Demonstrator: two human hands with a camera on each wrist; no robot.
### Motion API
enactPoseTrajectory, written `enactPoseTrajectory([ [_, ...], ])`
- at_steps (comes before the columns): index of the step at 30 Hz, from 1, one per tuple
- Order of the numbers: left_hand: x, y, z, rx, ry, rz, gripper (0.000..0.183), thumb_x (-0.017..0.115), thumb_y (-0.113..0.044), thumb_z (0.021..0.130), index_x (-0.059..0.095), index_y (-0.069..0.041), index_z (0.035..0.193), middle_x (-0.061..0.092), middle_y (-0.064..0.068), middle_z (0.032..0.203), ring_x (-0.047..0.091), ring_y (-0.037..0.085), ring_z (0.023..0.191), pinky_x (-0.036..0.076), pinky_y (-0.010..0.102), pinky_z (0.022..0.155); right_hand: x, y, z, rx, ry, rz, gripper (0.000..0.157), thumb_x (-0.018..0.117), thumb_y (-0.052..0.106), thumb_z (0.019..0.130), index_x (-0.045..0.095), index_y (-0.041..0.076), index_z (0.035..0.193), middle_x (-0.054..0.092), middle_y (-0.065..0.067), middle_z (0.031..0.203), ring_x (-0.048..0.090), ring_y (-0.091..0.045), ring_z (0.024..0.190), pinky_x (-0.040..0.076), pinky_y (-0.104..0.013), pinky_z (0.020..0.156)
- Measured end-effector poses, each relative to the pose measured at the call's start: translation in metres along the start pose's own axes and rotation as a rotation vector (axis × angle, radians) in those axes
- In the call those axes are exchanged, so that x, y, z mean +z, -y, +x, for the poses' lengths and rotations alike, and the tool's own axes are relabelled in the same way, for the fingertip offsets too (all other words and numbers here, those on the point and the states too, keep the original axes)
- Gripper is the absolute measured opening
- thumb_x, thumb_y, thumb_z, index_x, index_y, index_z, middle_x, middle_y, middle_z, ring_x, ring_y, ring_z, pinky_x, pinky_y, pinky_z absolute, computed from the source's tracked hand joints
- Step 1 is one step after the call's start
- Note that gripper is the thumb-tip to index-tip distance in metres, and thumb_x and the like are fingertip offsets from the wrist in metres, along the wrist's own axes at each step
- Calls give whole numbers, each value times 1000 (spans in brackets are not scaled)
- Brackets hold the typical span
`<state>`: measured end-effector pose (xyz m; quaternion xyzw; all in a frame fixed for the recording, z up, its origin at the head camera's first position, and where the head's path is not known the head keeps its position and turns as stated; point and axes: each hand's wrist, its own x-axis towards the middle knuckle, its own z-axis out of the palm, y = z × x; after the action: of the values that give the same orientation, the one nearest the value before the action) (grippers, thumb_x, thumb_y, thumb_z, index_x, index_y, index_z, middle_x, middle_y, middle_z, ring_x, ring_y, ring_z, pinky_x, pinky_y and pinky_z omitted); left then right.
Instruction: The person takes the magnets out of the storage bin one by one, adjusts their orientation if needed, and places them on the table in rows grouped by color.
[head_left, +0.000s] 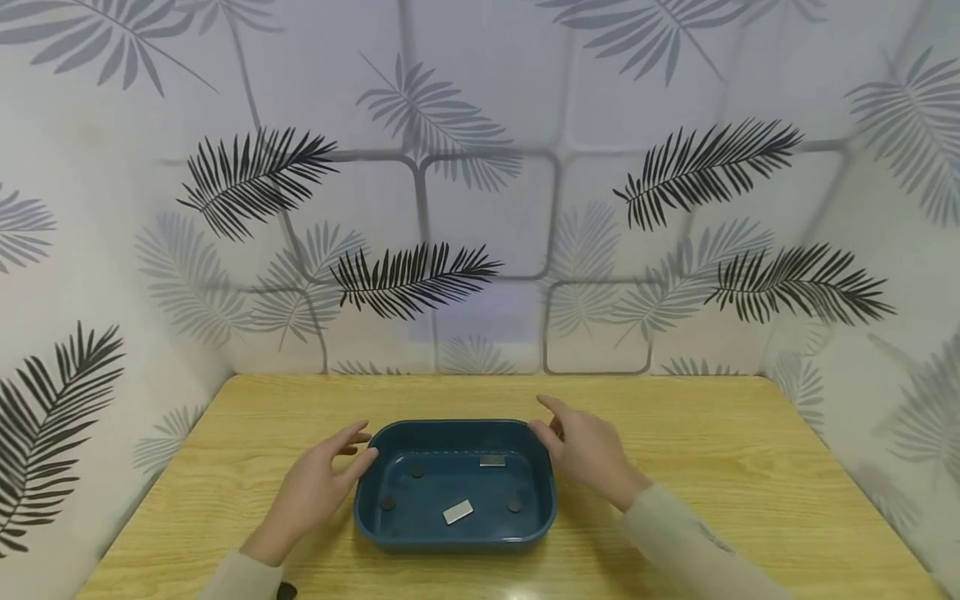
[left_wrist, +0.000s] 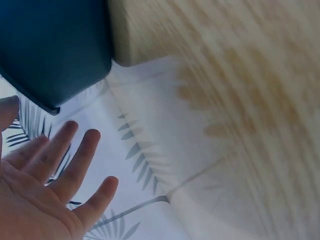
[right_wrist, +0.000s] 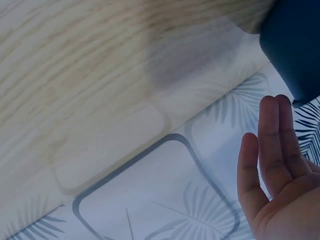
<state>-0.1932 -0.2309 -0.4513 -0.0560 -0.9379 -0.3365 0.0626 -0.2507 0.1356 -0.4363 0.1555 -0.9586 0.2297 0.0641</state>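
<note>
A dark blue rounded rectangular tray (head_left: 453,546) stands on the wooden table. On its floor lie a silvery rectangular block (head_left: 458,512), a second silvery block (head_left: 492,460) near the back wall, and three small dark discs, one of them at the right (head_left: 513,505). My left hand (head_left: 315,487) is at the tray's left rim, its fingers spread and relaxed. At the back right corner is my right hand (head_left: 592,454), thumb right by the rim and index finger extended. Both wrist views show loosely straightened fingers beside the tray's outer wall (left_wrist: 55,50), palms facing it.
The wooden table (head_left: 712,467) runs back to a wall (head_left: 487,208) with a leaf pattern, and patterned panels flank it on both sides. A small black object (head_left: 287,591) shows beside the left sleeve at the front.
</note>
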Motion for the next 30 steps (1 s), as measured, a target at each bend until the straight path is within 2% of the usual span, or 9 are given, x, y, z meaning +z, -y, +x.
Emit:
enactPoseTrajectory([
  [5, -7, -7, -9, 10, -57, -31, 57, 63, -39, 104, 51, -13, 152, 67, 10, 140, 69, 33, 121, 58, 57, 98, -12, -1, -12, -27, -35, 18, 56, 62, 39, 104, 53, 7, 150, 69, 9, 75, 53, -1, 59, 45, -23, 54],
  [11, -10, -11, -18, 48, -103, -74, 49, 67, -30, 102, 57, -8, 146, 69, 13, 135, 72, 32, 114, 54, 61, 102, -16, -3, -28, -58, -78, 22, 52, 67, 33, 101, 58, 6, 145, 70, 9, 74, 53, 1, 58, 44, -19, 52],
  [18, -9, -14, -24, -25, -66, -117, 49, 68, -28, 102, 57, -8, 145, 67, 15, 140, 72, 31, 114, 56, 58, 102, -16, 2, -44, -46, -33, 40, 47, 70, 32, 99, 65, 4, 137, 69, 12, 73, 56, 2, 62, 43, -17, 54],
  [23, -4, -14, -25, -67, -31, -138, 49, 70, -21, 99, 58, -7, 145, 68, 15, 138, 73, 30, 112, 58, 54, 98, -11, 5, -51, -48, -13, 44, 43, 73, 27, 96, 68, 4, 133, 71, 12, 73, 58, 2, 63, 45, -16, 55],
  [30, 2, -16, -27, -97, -11, -146, 41, 71, -17, 98, 65, -6, 138, 69, 15, 137, 75, 25, 104, 63, 43, 89, -6, 7, -55, -49, 24, 114, 44, 73, 19, 95, 66, 3, 136, 72, 10, 75, 54, 5, 61, 44, -16, 54],
])
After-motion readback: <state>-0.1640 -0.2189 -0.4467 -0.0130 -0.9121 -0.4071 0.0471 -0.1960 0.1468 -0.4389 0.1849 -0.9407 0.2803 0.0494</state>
